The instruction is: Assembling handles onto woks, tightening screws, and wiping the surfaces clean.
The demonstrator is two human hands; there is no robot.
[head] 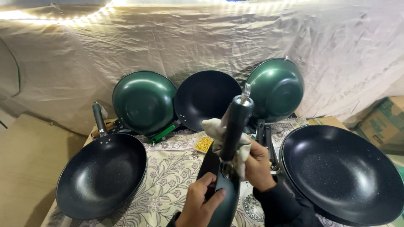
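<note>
- Left hand [202, 201] closed around the rim of a dark wok [223, 197] held edge-on at bottom centre, thumb on the near face, fingers wrapped behind.
- Right hand [257, 166] clenched on a pale cloth [219, 136], pressing it against the wok's black handle [235, 126], which points up toward the camera.
- Wok hangs in the air above the floral tablecloth [168, 168], between an open dark wok [101, 174] on the left and another dark pan [343, 172] on the right.
- Handling, as judged: metal body looks rigid and fairly heavy; the weight sits low in the bowl, so the rim grip carries the load.
- Coated surface appears smooth and glossy, likely slippery under bare fingers; the matte handle seems the surer place to hold.
- Cloth is soft and bunches freely, giving little support of its own.
- Behind: two green woks [144, 102] propped bottom-out and one dark wok [207, 98] facing forward against a cream backdrop sheet [210, 38]; a small tray of yellow bits [204, 144] on the table.
</note>
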